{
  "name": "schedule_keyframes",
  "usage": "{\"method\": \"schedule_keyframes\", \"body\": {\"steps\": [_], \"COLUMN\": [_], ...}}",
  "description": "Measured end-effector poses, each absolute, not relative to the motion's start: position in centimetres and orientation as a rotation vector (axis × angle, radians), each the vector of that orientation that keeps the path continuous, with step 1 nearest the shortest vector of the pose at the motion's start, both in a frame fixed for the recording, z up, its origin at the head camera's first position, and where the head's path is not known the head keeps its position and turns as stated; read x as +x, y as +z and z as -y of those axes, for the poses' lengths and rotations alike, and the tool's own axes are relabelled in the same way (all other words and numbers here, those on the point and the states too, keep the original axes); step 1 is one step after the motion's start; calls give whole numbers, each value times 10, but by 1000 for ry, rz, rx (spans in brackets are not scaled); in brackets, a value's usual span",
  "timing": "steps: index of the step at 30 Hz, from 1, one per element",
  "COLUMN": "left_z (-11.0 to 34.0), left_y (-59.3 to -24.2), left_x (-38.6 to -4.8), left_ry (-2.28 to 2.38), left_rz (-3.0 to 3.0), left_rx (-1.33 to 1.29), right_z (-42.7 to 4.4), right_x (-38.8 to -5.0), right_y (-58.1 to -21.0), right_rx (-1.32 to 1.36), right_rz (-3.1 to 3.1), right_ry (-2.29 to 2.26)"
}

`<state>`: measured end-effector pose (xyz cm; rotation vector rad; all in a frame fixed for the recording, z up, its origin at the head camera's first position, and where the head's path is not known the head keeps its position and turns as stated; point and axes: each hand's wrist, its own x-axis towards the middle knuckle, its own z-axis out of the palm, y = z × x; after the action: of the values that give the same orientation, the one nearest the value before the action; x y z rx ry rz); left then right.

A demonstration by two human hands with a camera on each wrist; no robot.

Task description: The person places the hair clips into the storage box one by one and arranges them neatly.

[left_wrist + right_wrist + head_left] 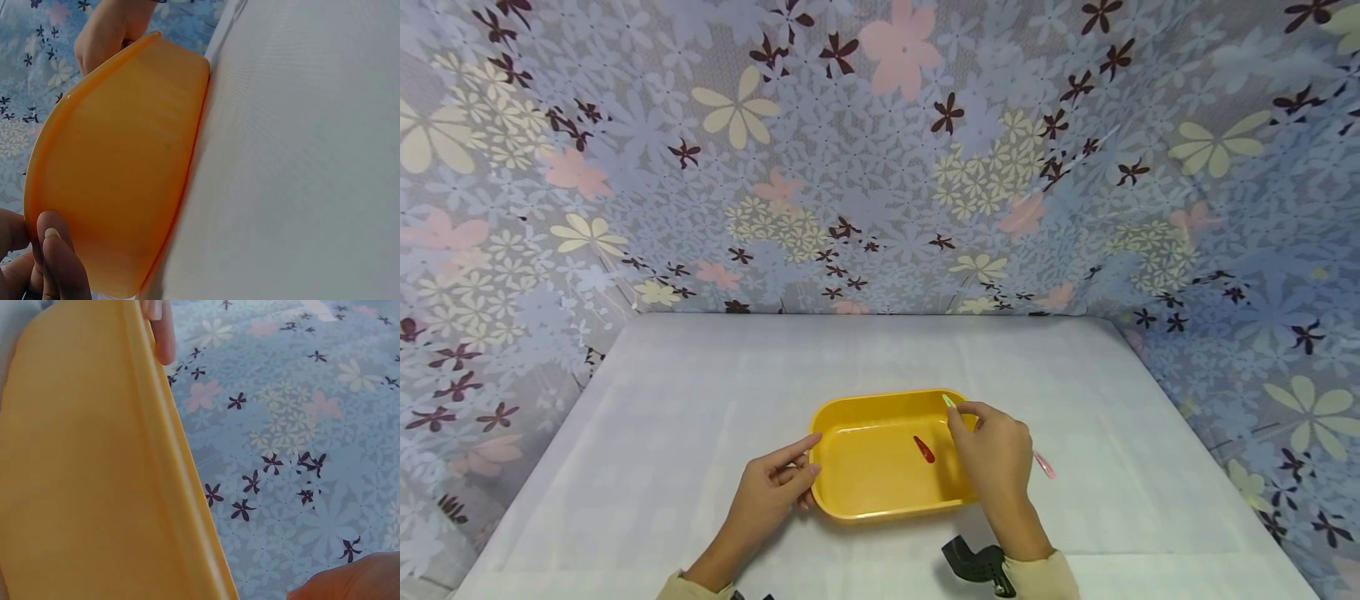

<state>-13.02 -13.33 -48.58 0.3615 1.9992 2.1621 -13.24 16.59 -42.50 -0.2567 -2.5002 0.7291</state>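
Observation:
A yellow plastic tray [872, 479] stands on the white-covered table in the head view. At its left end my left hand [766, 492] grips the rim, with fingertips against the outer wall, as the left wrist view of the tray [119, 156] also shows. Over the tray's right end, my right hand [1000, 454] pinches a light green hair clip [949, 401] between thumb and fingers. Inside the tray lies a red hair clip [924, 450]. A pink hair clip [1043, 465], partly hidden by my right hand, lies on the table just right of the tray.
White cloth [700, 375] covers the table around the tray. A flowered fabric [850, 208] hangs behind and on both sides of the table. Below the tray, a black curved device [973, 562] sits at my right wrist.

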Motion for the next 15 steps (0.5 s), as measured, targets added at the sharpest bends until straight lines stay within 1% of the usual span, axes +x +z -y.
{"method": "schedule_keyframes", "body": {"steps": [15], "left_z": [133], "left_y": [-486], "left_x": [-130], "left_ry": [2156], "left_rz": [-2021], "left_rx": [367], "right_z": [-150], "right_x": [-136], "right_y": [-438], "right_rx": [-268], "right_rz": [2670], "right_ry": [663]}}
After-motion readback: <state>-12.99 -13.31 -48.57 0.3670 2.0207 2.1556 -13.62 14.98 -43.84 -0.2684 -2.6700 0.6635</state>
